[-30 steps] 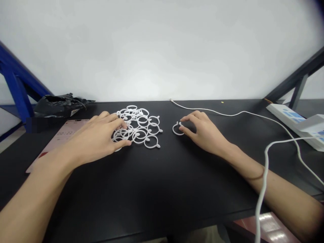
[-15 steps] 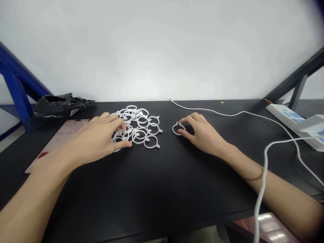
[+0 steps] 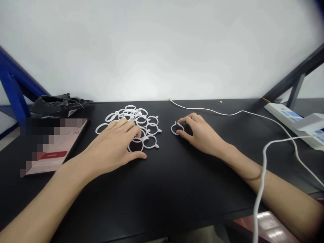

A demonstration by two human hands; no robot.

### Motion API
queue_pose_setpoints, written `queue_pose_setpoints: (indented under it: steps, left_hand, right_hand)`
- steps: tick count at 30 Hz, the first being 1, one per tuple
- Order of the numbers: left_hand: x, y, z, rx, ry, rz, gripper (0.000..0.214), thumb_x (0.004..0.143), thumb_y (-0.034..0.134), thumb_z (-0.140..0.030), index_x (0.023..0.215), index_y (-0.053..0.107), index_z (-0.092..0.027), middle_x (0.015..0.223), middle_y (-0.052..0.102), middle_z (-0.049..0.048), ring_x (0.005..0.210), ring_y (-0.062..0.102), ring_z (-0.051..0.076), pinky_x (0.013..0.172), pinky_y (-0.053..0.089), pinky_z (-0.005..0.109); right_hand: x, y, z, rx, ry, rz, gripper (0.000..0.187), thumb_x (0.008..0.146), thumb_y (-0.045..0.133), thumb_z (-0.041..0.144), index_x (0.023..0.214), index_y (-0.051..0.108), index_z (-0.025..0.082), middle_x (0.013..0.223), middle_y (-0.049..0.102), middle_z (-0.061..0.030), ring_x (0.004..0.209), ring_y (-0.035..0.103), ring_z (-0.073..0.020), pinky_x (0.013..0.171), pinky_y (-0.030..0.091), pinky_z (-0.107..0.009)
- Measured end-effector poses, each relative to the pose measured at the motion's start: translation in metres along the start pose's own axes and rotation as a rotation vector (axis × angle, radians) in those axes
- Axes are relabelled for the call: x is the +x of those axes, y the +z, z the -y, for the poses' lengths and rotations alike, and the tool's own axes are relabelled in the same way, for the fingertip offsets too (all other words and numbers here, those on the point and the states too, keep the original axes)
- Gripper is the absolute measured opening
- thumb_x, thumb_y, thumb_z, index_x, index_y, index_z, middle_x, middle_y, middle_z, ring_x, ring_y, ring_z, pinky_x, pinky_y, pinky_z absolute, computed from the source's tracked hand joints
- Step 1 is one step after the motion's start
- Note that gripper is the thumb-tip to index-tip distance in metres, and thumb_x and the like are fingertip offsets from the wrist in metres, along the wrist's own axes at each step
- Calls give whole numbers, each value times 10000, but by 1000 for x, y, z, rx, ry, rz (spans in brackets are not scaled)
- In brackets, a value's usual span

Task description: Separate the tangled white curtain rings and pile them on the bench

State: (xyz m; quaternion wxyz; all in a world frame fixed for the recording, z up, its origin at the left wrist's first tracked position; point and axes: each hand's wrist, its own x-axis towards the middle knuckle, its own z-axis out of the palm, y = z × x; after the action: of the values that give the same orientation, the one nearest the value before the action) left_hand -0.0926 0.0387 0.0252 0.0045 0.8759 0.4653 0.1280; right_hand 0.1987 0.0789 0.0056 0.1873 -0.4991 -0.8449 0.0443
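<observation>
A heap of several white plastic rings point(image 3: 141, 121) lies on the black table point(image 3: 162, 189) left of centre. My left hand point(image 3: 118, 143) rests flat on the near side of the heap, fingers stretched over the rings and thumb out on the table. A single white ring point(image 3: 176, 129) lies apart to the right. My right hand point(image 3: 199, 133) pinches that ring's right side between thumb and forefinger, the ring lying on the table.
A phone point(image 3: 54, 148) with a red button on its screen lies at the left. Behind it sits a crumpled black bag point(image 3: 58, 103). A white cable point(image 3: 263, 162) runs across the right side to a white power strip point(image 3: 296, 123).
My left hand slid right over the heap, uncovering rings at the heap's left edge. My right hand and its ring stayed in place.
</observation>
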Motion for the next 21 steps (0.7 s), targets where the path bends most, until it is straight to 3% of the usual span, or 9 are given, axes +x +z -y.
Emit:
queue_pose_setpoints:
  steps: [21]
  left_hand:
    - [-1, -1, 4, -18, 48, -35, 488, 694, 759, -590, 1013, 620, -249, 1014, 644, 51, 966, 546, 288, 832, 443, 439]
  right_hand:
    - [0, 1, 0, -32, 35, 21, 370, 932, 549, 383, 1227, 588, 164, 1094, 641, -115, 1055, 576, -295, 930, 491, -460]
